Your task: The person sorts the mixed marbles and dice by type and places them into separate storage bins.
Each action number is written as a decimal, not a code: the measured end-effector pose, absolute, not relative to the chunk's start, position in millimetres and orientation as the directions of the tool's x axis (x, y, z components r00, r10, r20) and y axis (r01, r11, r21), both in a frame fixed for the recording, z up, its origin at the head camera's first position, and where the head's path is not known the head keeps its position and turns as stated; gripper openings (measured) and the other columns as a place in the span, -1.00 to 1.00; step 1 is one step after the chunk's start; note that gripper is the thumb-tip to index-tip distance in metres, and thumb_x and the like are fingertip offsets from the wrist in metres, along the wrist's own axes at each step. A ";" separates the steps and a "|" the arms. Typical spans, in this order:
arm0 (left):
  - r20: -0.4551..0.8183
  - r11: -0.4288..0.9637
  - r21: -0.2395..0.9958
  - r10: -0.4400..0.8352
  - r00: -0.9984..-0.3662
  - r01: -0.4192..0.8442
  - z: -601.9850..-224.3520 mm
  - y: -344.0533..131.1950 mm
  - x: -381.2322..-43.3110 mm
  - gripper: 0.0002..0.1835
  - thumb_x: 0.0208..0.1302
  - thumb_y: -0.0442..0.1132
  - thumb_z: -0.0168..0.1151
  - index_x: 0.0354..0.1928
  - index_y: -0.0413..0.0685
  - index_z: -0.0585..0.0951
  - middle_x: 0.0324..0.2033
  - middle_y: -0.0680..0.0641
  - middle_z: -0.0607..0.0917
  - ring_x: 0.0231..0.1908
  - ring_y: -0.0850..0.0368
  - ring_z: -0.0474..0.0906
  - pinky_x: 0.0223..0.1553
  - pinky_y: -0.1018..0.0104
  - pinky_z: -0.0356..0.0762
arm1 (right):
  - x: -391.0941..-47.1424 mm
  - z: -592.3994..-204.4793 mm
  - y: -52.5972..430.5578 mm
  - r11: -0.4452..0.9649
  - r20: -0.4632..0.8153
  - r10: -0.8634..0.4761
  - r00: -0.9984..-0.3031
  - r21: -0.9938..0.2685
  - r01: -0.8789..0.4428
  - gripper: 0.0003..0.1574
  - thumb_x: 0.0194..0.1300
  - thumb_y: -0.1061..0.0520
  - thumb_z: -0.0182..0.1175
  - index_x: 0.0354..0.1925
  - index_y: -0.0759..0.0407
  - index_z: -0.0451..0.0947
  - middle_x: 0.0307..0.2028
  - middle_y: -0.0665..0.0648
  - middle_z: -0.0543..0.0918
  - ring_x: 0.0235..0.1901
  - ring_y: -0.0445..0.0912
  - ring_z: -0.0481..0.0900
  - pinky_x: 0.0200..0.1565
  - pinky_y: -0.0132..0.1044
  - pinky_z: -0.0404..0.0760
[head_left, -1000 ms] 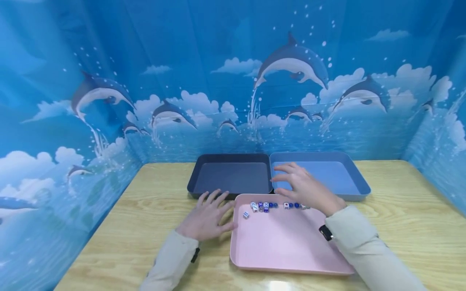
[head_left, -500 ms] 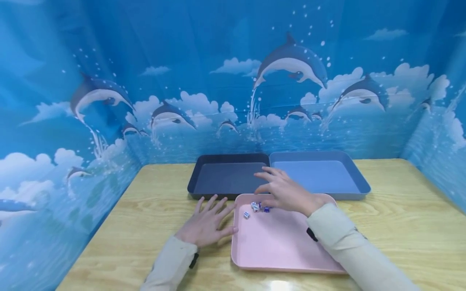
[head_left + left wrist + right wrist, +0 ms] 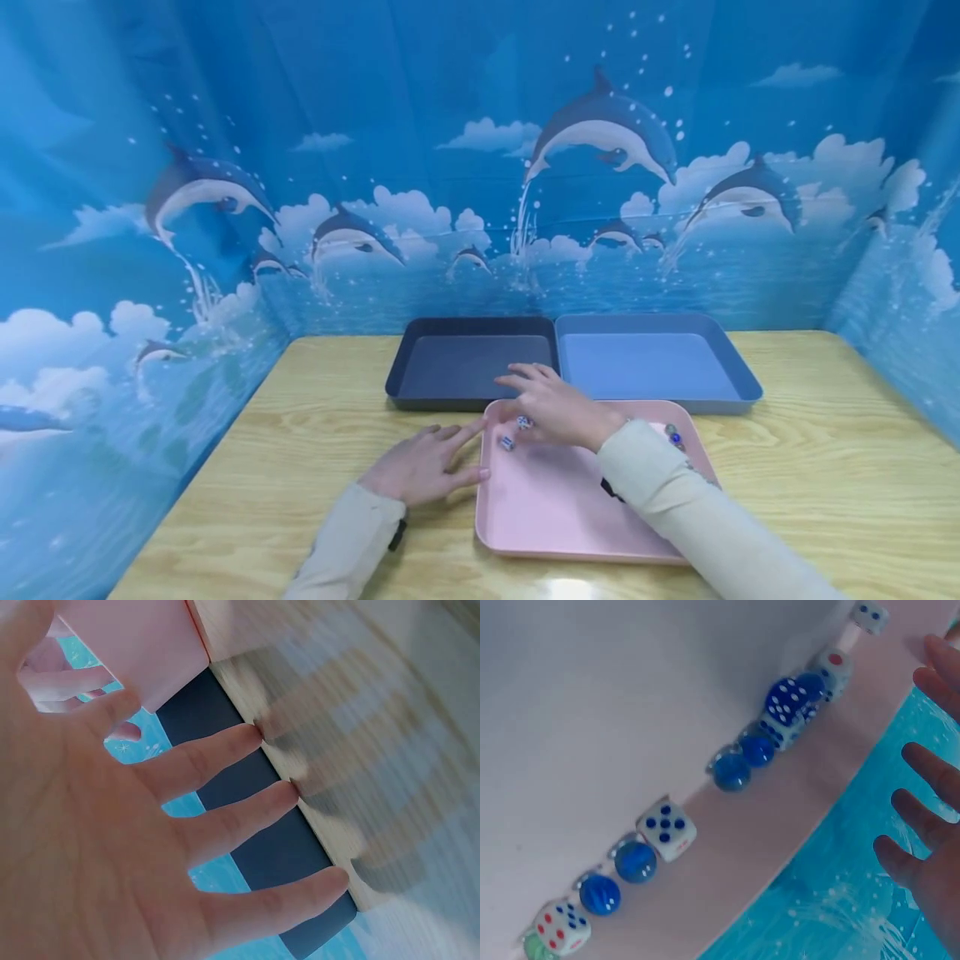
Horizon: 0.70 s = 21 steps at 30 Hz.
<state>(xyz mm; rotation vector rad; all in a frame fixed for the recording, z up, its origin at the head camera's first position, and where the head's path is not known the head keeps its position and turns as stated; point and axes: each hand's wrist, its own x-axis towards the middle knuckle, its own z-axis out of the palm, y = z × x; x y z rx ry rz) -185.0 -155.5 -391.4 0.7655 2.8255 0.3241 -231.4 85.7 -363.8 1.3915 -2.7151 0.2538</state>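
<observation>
My left hand (image 3: 423,467) lies beside the pink tray (image 3: 525,521), thumb and forefinger at its left rim; the left wrist view shows the fingers spread. Over the tray's far left part reaches my right hand (image 3: 555,408), fingers apart and holding nothing in the right wrist view. A white die (image 3: 507,443) and another die (image 3: 524,422) show by its fingers. Along the tray's far wall run several dice, one of them a dark blue die (image 3: 787,700), and blue marbles (image 3: 732,772). In the head view the right hand hides most of this row.
Behind the pink tray stand a black tray (image 3: 480,367) and a blue tray (image 3: 652,367), side by side. A few marbles (image 3: 676,437) lie at the pink tray's right side. A dolphin-print curtain (image 3: 480,167) surrounds the wooden table (image 3: 847,433).
My right hand has moved left across the pink tray's far side, uncovering marbles at the right and covering much of the row. The left hand's fingers have drawn in slightly.
</observation>
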 end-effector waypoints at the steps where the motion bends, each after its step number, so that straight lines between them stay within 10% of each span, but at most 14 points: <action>1: -0.128 0.840 0.261 0.519 -0.845 0.476 -391.8 -155.3 -185.4 -0.18 0.41 0.42 -0.03 0.59 0.24 0.20 0.27 -0.23 0.57 0.26 -0.36 0.45 0.16 -0.24 0.49 | -231.9 -365.6 84.8 0.571 0.141 -0.800 -0.583 -0.115 -0.813 -0.59 0.22 -0.01 0.48 0.03 0.05 0.76 0.33 0.31 0.48 0.39 0.33 0.27 0.33 0.33 0.26; 21: -0.023 0.787 0.113 0.613 -0.790 0.607 -385.0 -150.6 -183.2 -0.17 0.41 0.34 0.05 0.56 0.06 0.26 0.52 0.01 0.26 0.48 -0.25 0.13 0.33 -0.41 0.16 | -235.6 -384.4 73.0 0.573 0.074 -0.815 -0.574 -0.039 -0.819 -0.84 0.18 0.03 0.51 -0.22 -0.06 0.82 0.38 0.27 0.42 0.40 0.27 0.28 0.35 0.22 0.29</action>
